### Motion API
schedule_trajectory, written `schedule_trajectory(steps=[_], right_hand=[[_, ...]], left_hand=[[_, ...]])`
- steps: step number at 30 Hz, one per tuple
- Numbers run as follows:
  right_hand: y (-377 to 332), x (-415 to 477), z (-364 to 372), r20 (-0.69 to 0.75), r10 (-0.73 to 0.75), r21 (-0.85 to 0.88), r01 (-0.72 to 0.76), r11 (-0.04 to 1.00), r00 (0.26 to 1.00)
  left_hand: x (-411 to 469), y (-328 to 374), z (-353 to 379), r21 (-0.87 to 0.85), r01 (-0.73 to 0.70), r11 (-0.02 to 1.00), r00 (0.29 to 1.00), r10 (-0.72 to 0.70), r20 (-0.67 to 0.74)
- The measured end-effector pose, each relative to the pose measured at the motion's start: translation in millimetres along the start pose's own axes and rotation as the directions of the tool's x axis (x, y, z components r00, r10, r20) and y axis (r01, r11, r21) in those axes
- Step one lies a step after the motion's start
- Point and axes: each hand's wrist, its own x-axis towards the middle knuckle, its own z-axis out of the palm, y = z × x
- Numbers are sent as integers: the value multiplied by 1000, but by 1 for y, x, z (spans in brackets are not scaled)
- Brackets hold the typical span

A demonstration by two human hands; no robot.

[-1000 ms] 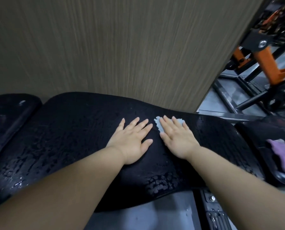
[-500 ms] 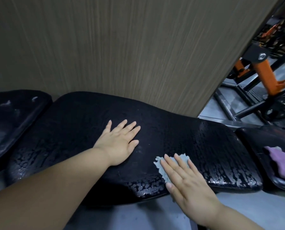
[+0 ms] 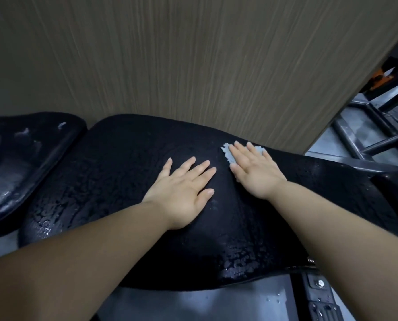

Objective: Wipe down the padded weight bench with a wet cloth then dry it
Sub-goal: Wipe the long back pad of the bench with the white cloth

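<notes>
Head view: where is the cloth [image 3: 227, 151]?
— Pale blue, pressed under the right hand [image 3: 255, 176], fingers flat, at the far edge of the black bench pad [image 3: 114, 172].
— And the left hand [image 3: 184, 193]?
— Flat beside it, fingers straight; the surface seems wet.

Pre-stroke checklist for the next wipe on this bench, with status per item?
1. Contact: right hand presses pale blue crumpled cloth with flat fingers: ok.
2. Brace: left hand flat on black padded bench: ok.
3. Clearance: cloth short of brown wood-grain wall panel: ok.
4. Near edge dry: not ok, water beads sit there.
5. Cloth wet enough: cannot tell.
6. Drying cloth within reach: cannot tell, none in view.
</notes>
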Motion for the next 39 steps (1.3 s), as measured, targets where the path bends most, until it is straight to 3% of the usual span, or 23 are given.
schedule_trajectory(steps=[11,15,20,25,26,28,30,33,34,36,39], right_hand=[[6,54,-11,-4,144,11,-144,990,990],[-8,10,-7,-1,103,-7,-103,995,995],[-34,-83,10,8,-62,-55,62,997,998],[-67,-146,29,39,-57,-31,58,998,998],[-74,-151,31,-15,-38,-41,38,998,999],[-82,-154,29,-43,-38,72,41,997,998],[-78,-151,20,28,-14,325,4,946,1000],[-57,-145,3,-72,127,712,-38,701,989],[-47,-143,0,-150,199,743,-22,669,968],[-23,-137,0,-268,293,648,-53,760,918],[4,-124,3,-240,298,481,-154,863,924]], left_hand=[[-1,2,-3,5,5,1000,1000,-5,-4],[-1,4,-6,-16,11,1000,1000,-11,17],[-3,2,-8,-91,4,996,999,-1,32],[-7,0,-11,-218,9,976,1000,-8,4],[-8,0,-13,-253,12,968,1000,-13,-1],[-11,5,-18,-338,31,941,999,-40,-20],[-18,16,-24,-398,44,917,995,-78,-68],[-33,50,-23,-286,-33,958,991,-6,-135],[-38,63,-19,-233,-76,969,988,42,-148],[-46,88,-9,-167,-171,971,978,147,-145],[-48,109,10,-140,-218,966,976,218,-16]])
